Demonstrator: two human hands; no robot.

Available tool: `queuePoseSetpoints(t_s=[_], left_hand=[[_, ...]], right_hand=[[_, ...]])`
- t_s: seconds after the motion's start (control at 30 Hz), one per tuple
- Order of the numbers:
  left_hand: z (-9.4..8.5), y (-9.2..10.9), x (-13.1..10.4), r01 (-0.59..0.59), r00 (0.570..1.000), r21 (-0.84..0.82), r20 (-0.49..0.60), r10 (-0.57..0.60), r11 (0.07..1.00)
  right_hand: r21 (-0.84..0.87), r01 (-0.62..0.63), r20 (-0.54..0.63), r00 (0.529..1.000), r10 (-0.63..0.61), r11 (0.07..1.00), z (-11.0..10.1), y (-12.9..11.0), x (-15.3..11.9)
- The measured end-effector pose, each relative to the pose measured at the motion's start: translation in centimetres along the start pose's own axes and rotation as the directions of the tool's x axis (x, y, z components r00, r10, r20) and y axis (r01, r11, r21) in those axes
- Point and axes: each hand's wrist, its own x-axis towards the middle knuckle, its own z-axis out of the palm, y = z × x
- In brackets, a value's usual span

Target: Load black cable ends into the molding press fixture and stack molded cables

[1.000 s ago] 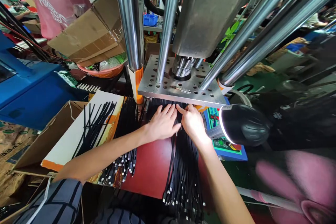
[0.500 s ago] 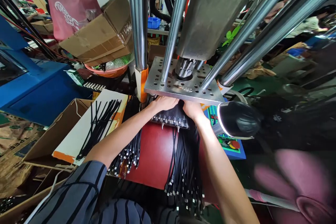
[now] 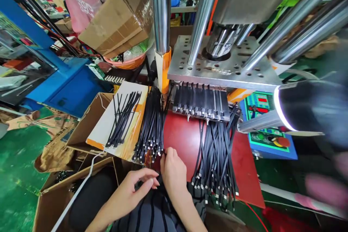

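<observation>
My left hand (image 3: 136,190) is low in front of my lap, thumb and fingers apart, with nothing seen between them. Beside it, my right hand (image 3: 174,170) is curled closed at the front edge of the red board (image 3: 179,137). Its fingertips touch or nearly touch the connector ends of a bundle of flat black cables (image 3: 152,127); what they pinch is hidden. Beyond the hands, a metal fixture (image 3: 201,101) holds a row of black cables with their metal plugs facing me. Another bundle of black cables (image 3: 214,156) hangs over the board on the right.
A thick perforated steel plate (image 3: 187,58) on shiny rods is just above the fixture. At right are a blue control box (image 3: 292,152) with a red button and a dark lamp-like head (image 3: 296,105). Some cables lie on a white board (image 3: 104,123) over a cardboard box (image 3: 81,125) at left.
Both hands have come back from under the steel plate toward my lap, the right one over to the left-hand cable bundle. The fixture and its row of cables are now uncovered. My view has shifted.
</observation>
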Motion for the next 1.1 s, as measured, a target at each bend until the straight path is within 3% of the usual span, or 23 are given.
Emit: queuePoseSetpoints(t_s=[0.07,0.17,0.23,0.27,0.33,0.4,0.47,0.53,0.63,0.7,0.8,0.87,0.97,1.03,1.1], left_hand=[[1.2,-0.8,0.1,0.082,0.996,-0.145,0.051,-0.075,0.986],[3.6,-1.0,1.7,0.125,0.992,-0.471,0.033,-0.125,0.873],[5.0,-0.8,3.2,0.087,0.991,-0.603,-0.032,-0.133,0.793],[5.5,-0.7,3.9,0.068,0.991,-0.617,-0.051,-0.125,0.784],[6.1,-0.8,4.8,0.055,0.995,-0.561,-0.036,-0.091,0.826],[6.2,-0.9,5.2,0.064,0.998,-0.440,0.021,-0.062,0.896],[6.3,-1.0,5.3,0.081,0.995,-0.327,0.089,-0.054,0.941],[6.7,-0.8,5.3,0.098,0.987,-0.262,0.150,-0.060,0.960],[7.9,-0.1,5.6,0.156,0.976,-0.330,0.199,-0.093,0.931],[8.7,0.7,5.9,0.216,0.969,-0.489,0.217,-0.122,0.845],[9.0,2.2,6.1,0.242,0.968,-0.669,0.219,-0.124,0.703],[8.6,3.0,5.8,0.202,0.973,-0.666,0.222,-0.068,0.718],[7.9,3.7,4.4,0.119,0.963,-0.539,0.266,0.034,0.834],[7.6,3.6,3.3,0.078,0.954,-0.413,0.297,0.053,0.908],[7.4,3.2,2.6,0.059,0.954,-0.277,0.299,0.028,0.959]], right_hand=[[0.126,-0.033,0.054,0.998,0.026,0.991,-1.4,0.9,-0.2],[0.476,0.010,0.151,0.984,-0.092,0.880,-3.2,3.5,-4.0],[0.647,-0.072,0.301,0.939,-0.167,0.759,-3.6,5.5,-7.4],[0.691,-0.170,0.385,0.909,-0.159,0.702,-3.5,6.5,-9.0],[0.729,-0.413,0.496,0.868,-0.005,0.546,-3.0,8.4,-11.2],[0.784,-0.551,0.492,0.832,0.257,0.284,-2.3,9.6,-12.0],[0.860,-0.507,0.431,0.783,0.449,0.057,-1.7,9.8,-12.0],[0.911,-0.411,0.370,0.790,0.489,-0.027,-1.1,9.1,-12.0],[0.922,-0.382,0.329,0.857,0.396,0.060,-0.1,7.7,-13.0],[0.890,-0.384,0.313,0.906,0.284,0.247,0.5,7.4,-14.3],[0.784,-0.265,0.265,0.961,0.084,0.561,0.2,8.3,-15.3],[0.731,-0.188,0.322,0.943,-0.088,0.656,-1.6,9.4,-14.6],[0.762,-0.198,0.421,0.875,-0.239,0.616,-5.7,10.0,-11.3],[0.841,-0.203,0.334,0.924,-0.185,0.501,-7.8,9.3,-8.4],[0.903,-0.141,0.160,0.987,-0.013,0.406,-8.8,7.8,-5.8]])
